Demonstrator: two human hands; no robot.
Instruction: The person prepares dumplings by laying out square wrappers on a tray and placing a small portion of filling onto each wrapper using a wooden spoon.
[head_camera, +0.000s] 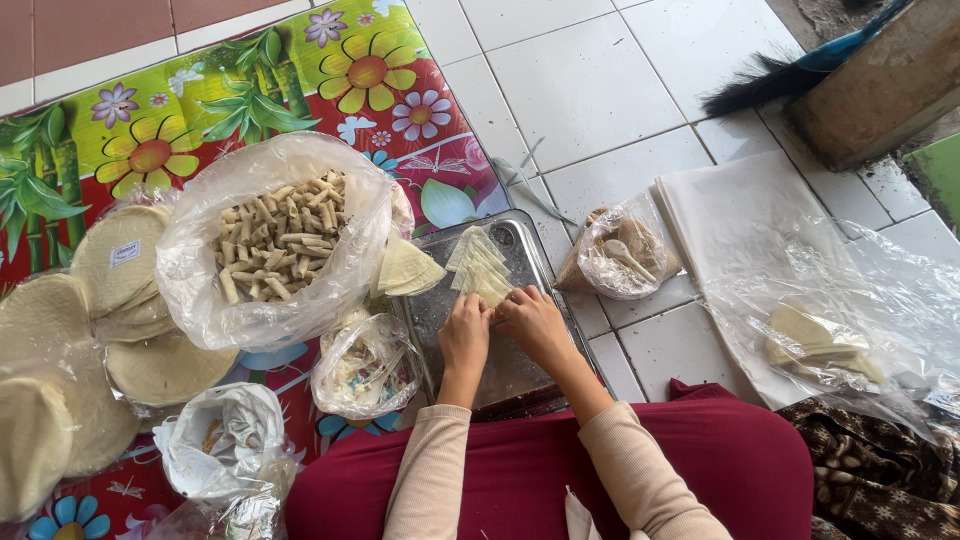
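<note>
Two bare hands, left hand (463, 335) and right hand (533, 322), meet fingertips-together, pinching one pale wrapper piece (492, 292) at the near end of a fanned row of wrappers (476, 262) on the metal tray (516, 372), beside the far-left bag of rolled pastry sticks (280, 240).

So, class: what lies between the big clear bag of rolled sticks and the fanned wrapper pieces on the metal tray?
In the head view, a small stack of wedge-shaped wrappers lies between the bag of rolled sticks and the fanned wrapper pieces.
</note>
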